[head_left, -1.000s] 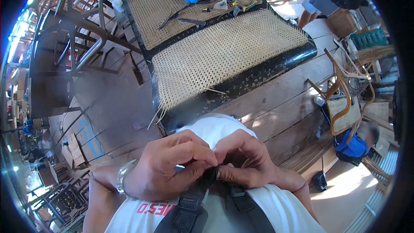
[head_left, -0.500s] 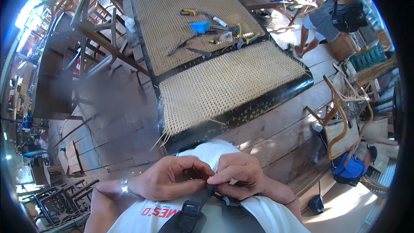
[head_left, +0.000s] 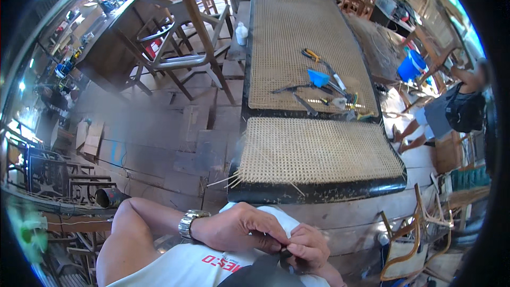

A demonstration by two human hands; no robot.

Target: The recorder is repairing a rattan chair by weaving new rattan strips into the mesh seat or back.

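My left hand (head_left: 245,227), with a metal-banded watch (head_left: 189,224) on its wrist, is closed at the chest. Its fingertips pinch a dark strap (head_left: 286,254) in front of my white shirt (head_left: 175,267). Close against it, my right hand (head_left: 309,245) has its thumb and fingers closed on the same strap. The fingers hide most of what lies between them. Beyond the hands, a woven cane sheet (head_left: 324,149) lies on the near end of a long dark bench, its loose strands sticking out at the left edge.
Pliers (head_left: 309,55), a blue plastic piece (head_left: 318,78) and several other tools lie on the farther cane panel (head_left: 297,26). Wooden chair frames (head_left: 183,64) stand at left. A bottle (head_left: 241,34) and a blue bucket (head_left: 411,65) flank the bench. A person (head_left: 451,106) stands at right.
The view has swung left, so the bench and tools appear farther right and more upright. My two hands stay together, pinching the strap.
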